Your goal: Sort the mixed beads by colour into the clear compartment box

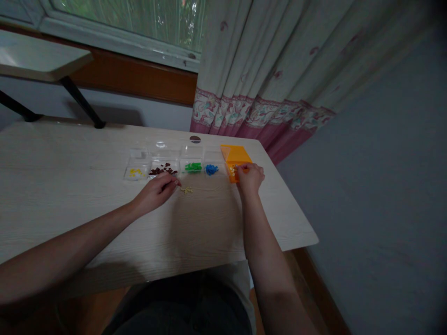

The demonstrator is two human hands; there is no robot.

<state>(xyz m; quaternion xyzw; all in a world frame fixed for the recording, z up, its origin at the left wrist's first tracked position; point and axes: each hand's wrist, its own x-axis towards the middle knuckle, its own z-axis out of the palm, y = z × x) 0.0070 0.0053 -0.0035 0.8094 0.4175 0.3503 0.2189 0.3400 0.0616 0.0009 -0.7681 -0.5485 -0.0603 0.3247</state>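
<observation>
My left hand (159, 190) is closed in a pinch just in front of the box of brown pieces. A thin pale string (209, 188) seems to run from its fingertips across the table to the right. Beside those fingertips lies a small heap of beige bits (186, 190). My right hand (250, 177) reaches into an open orange box (235, 152), thumb and fingers pressed together over pale pieces (233, 171). Whatever is between its fingertips is too small to make out.
Open clear boxes stand in a row, holding yellow pieces (136, 172), brown pieces (163, 169), green pieces (193, 167) and blue pieces (211, 169). Behind them is a dark round disc (195, 139). A raised shelf (45, 58) stands back left; a curtain (244, 83) hangs behind.
</observation>
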